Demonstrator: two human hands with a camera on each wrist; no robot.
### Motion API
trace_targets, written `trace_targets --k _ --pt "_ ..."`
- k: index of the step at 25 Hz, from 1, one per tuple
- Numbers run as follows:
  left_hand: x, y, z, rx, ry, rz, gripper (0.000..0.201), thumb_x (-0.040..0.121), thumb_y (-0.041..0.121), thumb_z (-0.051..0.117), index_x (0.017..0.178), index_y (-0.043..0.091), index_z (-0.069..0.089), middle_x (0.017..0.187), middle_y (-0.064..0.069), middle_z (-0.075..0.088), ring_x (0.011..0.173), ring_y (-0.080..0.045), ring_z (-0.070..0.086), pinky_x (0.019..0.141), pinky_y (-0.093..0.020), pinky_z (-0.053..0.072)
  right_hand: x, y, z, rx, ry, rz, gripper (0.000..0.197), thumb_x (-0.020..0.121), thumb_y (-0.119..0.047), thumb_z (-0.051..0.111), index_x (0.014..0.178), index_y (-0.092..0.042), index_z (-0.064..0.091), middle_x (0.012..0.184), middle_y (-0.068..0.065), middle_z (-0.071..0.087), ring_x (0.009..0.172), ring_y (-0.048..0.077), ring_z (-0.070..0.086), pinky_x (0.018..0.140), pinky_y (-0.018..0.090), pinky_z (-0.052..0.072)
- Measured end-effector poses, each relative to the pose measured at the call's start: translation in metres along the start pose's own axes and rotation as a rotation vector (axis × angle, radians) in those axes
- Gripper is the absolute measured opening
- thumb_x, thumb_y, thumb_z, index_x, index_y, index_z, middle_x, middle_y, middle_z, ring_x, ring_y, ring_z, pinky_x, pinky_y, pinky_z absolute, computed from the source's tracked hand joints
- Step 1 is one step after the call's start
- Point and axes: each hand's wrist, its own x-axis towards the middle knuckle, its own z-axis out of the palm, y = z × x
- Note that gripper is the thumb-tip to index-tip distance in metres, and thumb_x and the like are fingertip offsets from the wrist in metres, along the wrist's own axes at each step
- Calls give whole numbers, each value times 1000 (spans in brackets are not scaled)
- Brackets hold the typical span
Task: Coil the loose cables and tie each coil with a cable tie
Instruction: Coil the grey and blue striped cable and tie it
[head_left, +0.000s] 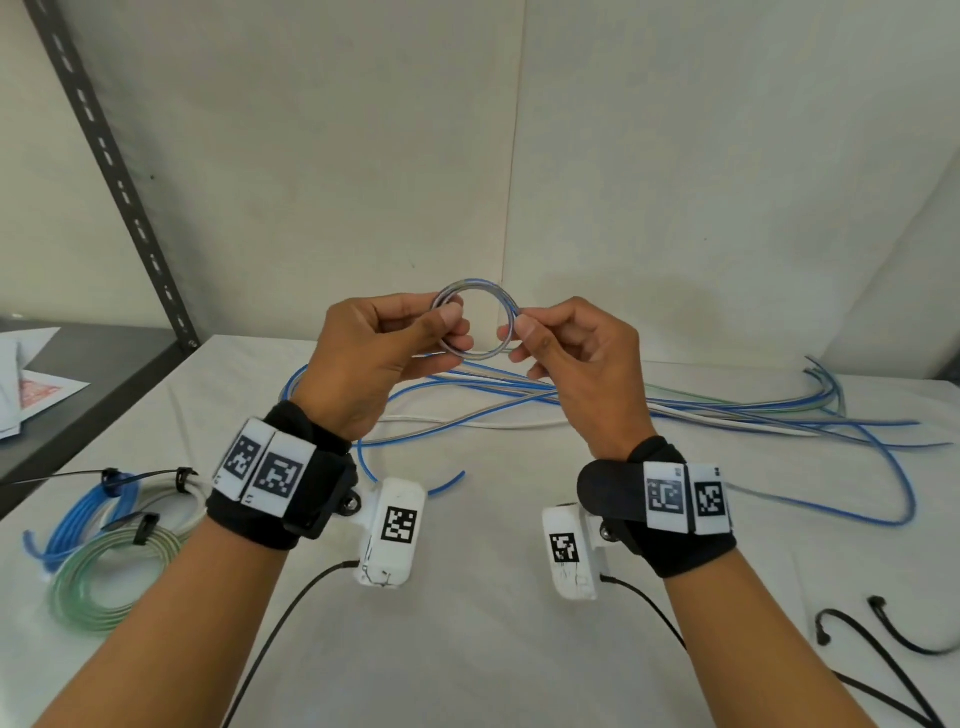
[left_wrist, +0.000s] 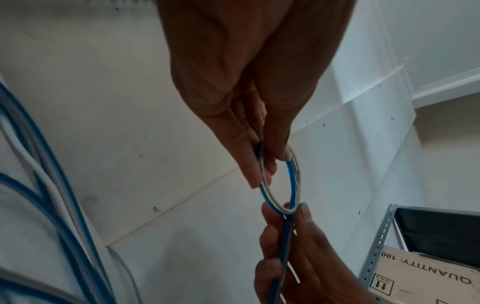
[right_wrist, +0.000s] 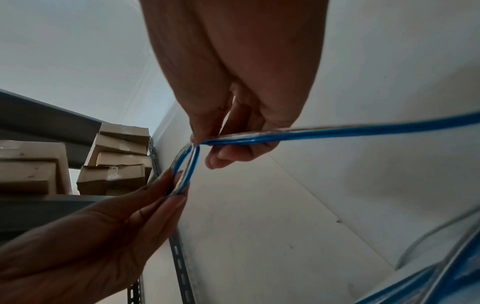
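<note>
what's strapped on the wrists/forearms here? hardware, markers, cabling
Bare forearms, no sleeves. Each wrist wears a black strap: left wrist strap, right wrist strap, each bearing two white black-patterned marker tiles. A white camera pod with its own marker hangs under each, trailing a thin black cable.

The left hand (left_wrist: 233, 82) reaches down from the top and pinches one side of a small blue-and-clear loop (left_wrist: 279, 181). The right hand (left_wrist: 298, 257) pinches the opposite side from below (the cable's tail runs on through its fingers). Loose cables (left_wrist: 46, 195) blur past at left; a box (left_wrist: 426, 275) sits at lower right.
</note>
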Motion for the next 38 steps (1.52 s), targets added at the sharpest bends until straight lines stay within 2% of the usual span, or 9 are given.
trace_targets --k 3,7,10,14,18,22,26,33,38 --pt "-1 -1 5 -61 -2 -2 28 77 21 71 100 5 73 85 -10 76 80 -19 74 71 -26 60 -3 -3 7 46 61 2 7 88 -12 75 92 -15 70 88 11 77 77 25 74 63 29 56" --pt "-1 -3 4 20 -69 -9 26 80 16 73 103 3 72 91 -17 76 86 -25 75 79 -32 62 -3 0 7 22 110 6 7 89 -11 75 92 -16 72 84 7 77 70 19 71 58 24 52" --pt "-1 -5 -1 267 -131 31 28 86 14 75 113 4 72 96 -23 75 88 -28 75 82 -37 62 -3 4 1 -201 36 -51 8 87 -14 78 92 -20 76 79 -6 75 70 8 68 62 24 53" --pt "0 -2 -9 413 -190 20 19 84 16 78 100 6 77 86 -19 76 84 -31 75 82 -42 62 -1 -1 -6 -376 -107 -87 7 86 -13 79 93 -15 79 80 -15 71 75 -1 65 60 10 44" --pt "0 1 -9 445 -128 66 16 81 15 81 94 7 78 80 -16 76 80 -34 75 75 -42 63 0 -2 -8 -281 -118 -55 8 87 -13 78 93 -18 78 86 -7 76 85 10 71 66 24 56" --pt "1 -1 -7 406 -67 124 19 83 17 81 98 6 78 80 -17 75 78 -35 75 74 -45 63 0 -2 -2 -125 4 -54 13 88 -9 76 89 -22 74 86 1 77 84 19 74 68 34 62" --pt "0 3 -5 233 10 123 14 86 12 76 96 1 76 83 -21 75 79 -33 75 73 -40 63 0 -1 0 4 49 -20 9 86 -5 76 87 -13 72 80 3 77 78 23 75 66 30 59" --pt "-3 2 3 -44 17 23 21 83 18 72 98 3 72 87 -12 76 84 -27 76 70 -31 62 -6 -6 10 160 80 36 9 85 -1 76 87 -3 68 88 18 76 80 28 76 66 30 59" --pt "-2 8 -11 284 -127 44 34 84 15 76 116 6 71 93 -17 76 90 -31 75 83 -38 62 -1 -10 -7 -77 -76 -8 13 83 -3 79 81 -14 73 82 10 76 78 28 74 67 35 59"
